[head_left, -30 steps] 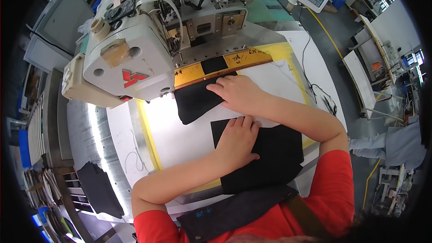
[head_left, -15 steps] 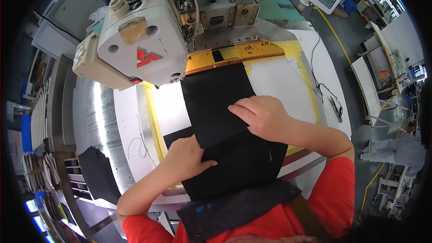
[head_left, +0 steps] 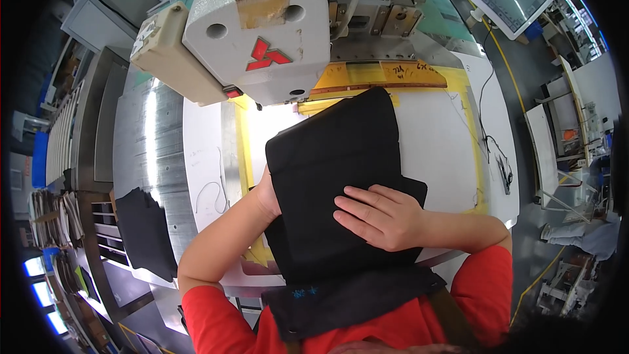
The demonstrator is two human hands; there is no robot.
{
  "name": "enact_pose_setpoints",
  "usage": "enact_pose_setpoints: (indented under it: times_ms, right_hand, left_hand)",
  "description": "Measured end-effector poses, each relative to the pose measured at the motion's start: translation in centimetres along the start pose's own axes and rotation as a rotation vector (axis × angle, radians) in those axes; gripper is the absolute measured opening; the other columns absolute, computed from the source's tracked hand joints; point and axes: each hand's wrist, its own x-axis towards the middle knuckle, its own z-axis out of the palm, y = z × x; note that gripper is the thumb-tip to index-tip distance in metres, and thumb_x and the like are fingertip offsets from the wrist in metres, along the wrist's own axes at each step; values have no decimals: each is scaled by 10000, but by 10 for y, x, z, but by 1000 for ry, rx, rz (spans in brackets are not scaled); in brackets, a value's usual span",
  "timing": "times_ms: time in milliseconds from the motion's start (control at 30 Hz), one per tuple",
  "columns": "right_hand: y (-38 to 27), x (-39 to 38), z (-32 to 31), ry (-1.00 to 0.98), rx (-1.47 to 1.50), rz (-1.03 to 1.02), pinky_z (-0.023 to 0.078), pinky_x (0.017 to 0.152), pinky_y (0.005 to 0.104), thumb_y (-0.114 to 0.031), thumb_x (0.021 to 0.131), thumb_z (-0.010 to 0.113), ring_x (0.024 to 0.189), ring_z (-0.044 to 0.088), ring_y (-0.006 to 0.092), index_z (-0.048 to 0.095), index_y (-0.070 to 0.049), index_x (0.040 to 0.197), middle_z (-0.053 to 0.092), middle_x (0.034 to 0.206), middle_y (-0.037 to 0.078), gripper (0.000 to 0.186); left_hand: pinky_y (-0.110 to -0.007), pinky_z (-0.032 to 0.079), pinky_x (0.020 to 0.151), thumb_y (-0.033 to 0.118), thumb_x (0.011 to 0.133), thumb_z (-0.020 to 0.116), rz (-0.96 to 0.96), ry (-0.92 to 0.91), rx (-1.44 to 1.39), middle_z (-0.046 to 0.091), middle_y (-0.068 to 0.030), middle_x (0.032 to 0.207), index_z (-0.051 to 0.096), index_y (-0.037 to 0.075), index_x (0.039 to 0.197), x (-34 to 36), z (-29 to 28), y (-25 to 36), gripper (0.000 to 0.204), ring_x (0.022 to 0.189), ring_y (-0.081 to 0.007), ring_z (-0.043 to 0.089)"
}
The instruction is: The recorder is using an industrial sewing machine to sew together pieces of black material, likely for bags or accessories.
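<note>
Black cloth panel (head_left: 334, 137) — one, sloping over the white work surface (head_left: 439, 144), its far edge near the yellow template strip (head_left: 406, 75). Right hand (head_left: 385, 217): fingers extended, laid flat on the panel. Left hand (head_left: 267, 195): mostly beneath the panel; grip cannot be told. Second black piece (head_left: 415, 189): partly showing under the right edge. Likely faults: creasing, if the hands pull unevenly; lower piece dragged askew — cause, clinging layers or palm pressure.

Bright light burns white beneath the sewing-machine head (head_left: 259, 39); glare streaks the metal tabletop (head_left: 165, 151); the black fabric (head_left: 327, 157) shows little detail; fisheye distortion bends the edges.
</note>
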Motion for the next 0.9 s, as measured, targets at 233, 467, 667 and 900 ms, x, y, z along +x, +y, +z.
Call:
enact_pose_setpoints:
  times_ms: [233, 467, 667, 900]
  right_hand:
    - [9, 3, 1, -12, -21, -14, 549, 749, 359, -155, 825, 577, 1027, 639, 289, 665, -31, 1060, 637, 1135, 146, 280]
    - [9, 1, 0, -1, -19, -5, 551, 741, 354, -151, 826, 575, 1009, 647, 286, 666, -37, 1057, 642, 1120, 142, 273]
    - [0, 0, -5, 2, 0, 1, 533, 698, 336, -125, 808, 590, 992, 656, 290, 682, -38, 1056, 654, 1110, 153, 278]
    - [-4, -6, -16, 18, 36, 115, 539, 730, 343, -94, 698, 615, 981, 661, 270, 678, -31, 1069, 663, 1096, 137, 381]
  left_hand:
    - [-368, 520, 890, 360, 954, 463, 22, 77, 5, 646, -113, 1147, 605, 42, 1197, 3, -12, 4, 425, 1001, -243, 630]
    - [-370, 509, 914, 375, 960, 453, 50, 41, -26, 629, -113, 1182, 586, 42, 1227, 4, -3, 4, 447, 1030, -239, 617]
    - [-374, 506, 919, 387, 963, 448, 67, 6, 34, 629, -110, 1181, 584, 43, 1229, -3, 0, -3, 456, 1031, -237, 617]
    - [-363, 472, 966, 279, 954, 511, 80, -172, 121, 617, -103, 1212, 559, 28, 1275, 5, -24, 0, 410, 1074, -231, 601]
